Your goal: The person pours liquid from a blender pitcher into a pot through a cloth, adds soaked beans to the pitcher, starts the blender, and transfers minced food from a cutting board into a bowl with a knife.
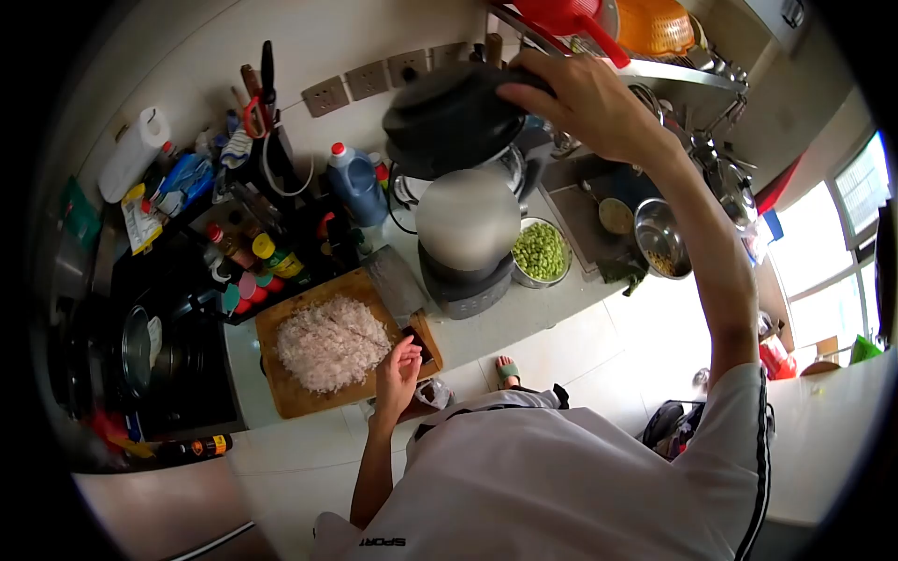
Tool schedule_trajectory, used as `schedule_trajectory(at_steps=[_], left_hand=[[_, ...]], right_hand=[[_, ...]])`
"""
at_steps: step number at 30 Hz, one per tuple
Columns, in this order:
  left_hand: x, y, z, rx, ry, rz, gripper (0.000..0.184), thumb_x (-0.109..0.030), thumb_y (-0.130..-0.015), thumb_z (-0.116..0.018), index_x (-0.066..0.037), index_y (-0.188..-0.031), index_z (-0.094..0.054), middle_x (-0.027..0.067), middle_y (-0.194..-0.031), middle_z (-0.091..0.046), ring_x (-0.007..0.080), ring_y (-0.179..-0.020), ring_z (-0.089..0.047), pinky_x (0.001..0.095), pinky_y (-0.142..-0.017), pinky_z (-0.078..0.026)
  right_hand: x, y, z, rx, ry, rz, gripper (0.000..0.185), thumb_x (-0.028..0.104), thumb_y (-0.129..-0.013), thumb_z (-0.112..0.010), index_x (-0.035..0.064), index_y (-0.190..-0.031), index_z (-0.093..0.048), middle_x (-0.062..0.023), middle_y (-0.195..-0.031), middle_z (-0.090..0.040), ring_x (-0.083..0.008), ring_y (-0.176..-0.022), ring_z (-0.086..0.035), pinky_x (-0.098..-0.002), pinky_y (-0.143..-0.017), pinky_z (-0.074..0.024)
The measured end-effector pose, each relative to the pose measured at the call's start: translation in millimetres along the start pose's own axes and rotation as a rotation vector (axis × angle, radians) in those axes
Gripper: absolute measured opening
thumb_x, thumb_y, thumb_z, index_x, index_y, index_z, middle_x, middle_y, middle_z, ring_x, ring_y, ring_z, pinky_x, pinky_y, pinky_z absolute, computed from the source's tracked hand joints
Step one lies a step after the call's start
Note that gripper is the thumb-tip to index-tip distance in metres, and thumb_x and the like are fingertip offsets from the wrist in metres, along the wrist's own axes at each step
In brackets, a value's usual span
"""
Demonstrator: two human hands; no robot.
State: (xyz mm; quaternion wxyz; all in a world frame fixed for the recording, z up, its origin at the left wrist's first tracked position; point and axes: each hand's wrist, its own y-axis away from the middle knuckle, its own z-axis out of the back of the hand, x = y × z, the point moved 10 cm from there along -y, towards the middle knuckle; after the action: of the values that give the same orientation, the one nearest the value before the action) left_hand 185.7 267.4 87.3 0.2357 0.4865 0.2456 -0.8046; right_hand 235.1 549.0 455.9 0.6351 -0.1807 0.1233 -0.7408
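My right hand [594, 103] grips a black blender lid [458, 112], raised and tilted over the blender jug [468, 220]. The jug looks cloudy and whitish, and its contents cannot be made out. It sits on a dark blender base [468, 292]. My left hand [399, 376] has its fingers loosely stretched, at the near right corner of a wooden cutting board [281, 397]. Close to its fingertips is the dark handle of a cleaver [395, 285], whose wide blade lies across the board's edge. A heap of pale pink minced meat [334, 343] covers much of the board.
A bowl of chopped green vegetables [541, 251] stands right of the blender. Farther right are a sink [575, 210] and a metal bowl [662, 238]. Behind the board are a blue jug [355, 182] and sauce bottles [278, 257]. A black stove [182, 374] lies left. A loaded shelf [687, 73] hangs above.
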Motion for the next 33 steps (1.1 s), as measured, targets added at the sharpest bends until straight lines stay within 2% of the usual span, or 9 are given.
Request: schedule_trajectory(at_steps=[2, 5, 6, 9, 12, 15, 19, 23, 33], left_hand=[[-3, -2, -2, -0.010, 0.013, 0.010, 0.038, 0.001, -0.085, -0.059, -0.001, -0.122, -0.050, 0.0112, -0.100, -0.064, 0.0177, -0.088, -0.063, 0.0283, -0.078, -0.052], [-1, -3, -7, -0.008, 0.011, 0.027, 0.038, 0.001, -0.086, -0.059, -0.001, -0.123, -0.050, 0.0112, -0.101, -0.064, 0.0177, -0.088, -0.063, 0.0286, -0.078, -0.052], [0, -3, -9, 0.003, 0.010, 0.038, 0.038, 0.001, -0.085, -0.059, -0.001, -0.123, -0.050, 0.0112, -0.101, -0.064, 0.0176, -0.088, -0.063, 0.0287, -0.078, -0.052], [-2, -1, -14, 0.033, -0.014, 0.057, 0.039, 0.001, -0.085, -0.059, -0.001, -0.123, -0.050, 0.0114, -0.100, -0.064, 0.0176, -0.088, -0.063, 0.0287, -0.078, -0.052], [-4, -7, -20, 0.042, -0.023, 0.037, 0.037, -0.001, -0.086, -0.059, -0.002, -0.122, -0.050, 0.0122, -0.099, -0.064, 0.0207, -0.088, -0.063, 0.0297, -0.077, -0.051], [-12, -15, -26, 0.046, -0.011, 0.036, 0.036, -0.001, -0.086, -0.058, -0.001, -0.121, -0.051, 0.0123, -0.098, -0.064, 0.0209, -0.087, -0.063, 0.0298, -0.077, -0.051], [-15, -17, -39, 0.053, -0.037, 0.077, 0.035, -0.002, -0.087, -0.058, -0.001, -0.121, -0.051, 0.0128, -0.097, -0.064, 0.0213, -0.087, -0.063, 0.0303, -0.077, -0.051], [-21, -24, -50, 0.068, -0.074, 0.078, 0.036, -0.001, -0.086, -0.058, -0.001, -0.122, -0.050, 0.0131, -0.097, -0.064, 0.0219, -0.088, -0.062, 0.0312, -0.078, -0.050], [-21, -41, -67, 0.072, 0.121, 0.214, 0.039, -0.004, -0.089, -0.056, 0.000, -0.127, -0.046, 0.0127, -0.107, -0.060, 0.0197, -0.095, -0.060, 0.0306, -0.084, -0.049]], right_hand=[[-6, 6, 6, -0.106, -0.112, 0.035, 0.037, 0.037, -0.094, -0.051, 0.0015, -0.102, -0.058, -0.0111, -0.065, -0.057, -0.0187, -0.054, -0.055, -0.0306, -0.049, -0.0429], [-46, 36, -28, -0.139, -0.567, -0.283, 0.040, 0.039, -0.093, -0.051, -0.0003, -0.088, -0.058, -0.0077, -0.059, -0.053, -0.0179, -0.045, -0.048, -0.0320, -0.044, -0.0405], [-59, 51, -52, 0.046, -0.821, -0.582, 0.039, 0.041, -0.095, -0.049, 0.0039, -0.085, -0.056, -0.0002, -0.060, -0.046, -0.0066, -0.045, -0.037, -0.0229, -0.038, -0.0306], [-77, 74, -85, 0.073, -1.390, -0.733, 0.036, 0.043, -0.095, -0.048, 0.0090, -0.083, -0.053, 0.0028, -0.060, -0.041, -0.0032, -0.043, -0.029, -0.0175, -0.037, -0.0223], [-91, 112, -100, -0.081, -1.907, -0.843, 0.039, 0.047, -0.093, -0.047, 0.0092, -0.084, -0.049, 0.0042, -0.062, -0.039, -0.0024, -0.042, -0.028, -0.0170, -0.035, -0.0217], [-108, 167, -120, -0.084, -2.231, -0.690, 0.040, 0.048, -0.093, -0.046, 0.0081, -0.094, -0.048, 0.0041, -0.064, -0.041, -0.0029, -0.042, -0.028, -0.0174, -0.035, -0.0219], [-147, 290, -194, -0.407, -2.293, -0.883, 0.040, 0.050, -0.095, -0.037, 0.0120, -0.091, -0.050, 0.0030, -0.060, -0.041, -0.0052, -0.041, -0.029, -0.0192, -0.036, -0.0237], [-161, 392, -302, -0.459, -2.516, -1.128, 0.036, 0.044, -0.096, -0.037, 0.0104, -0.093, -0.048, 0.0026, -0.059, -0.038, -0.0065, -0.042, -0.028, -0.0198, -0.037, -0.0245], [-186, 471, -423, -0.466, -2.775, -1.160, 0.038, 0.041, -0.095, -0.033, 0.0079, -0.097, -0.051, 0.0004, -0.058, -0.038, -0.0079, -0.041, -0.026, -0.0199, -0.037, -0.0250]])
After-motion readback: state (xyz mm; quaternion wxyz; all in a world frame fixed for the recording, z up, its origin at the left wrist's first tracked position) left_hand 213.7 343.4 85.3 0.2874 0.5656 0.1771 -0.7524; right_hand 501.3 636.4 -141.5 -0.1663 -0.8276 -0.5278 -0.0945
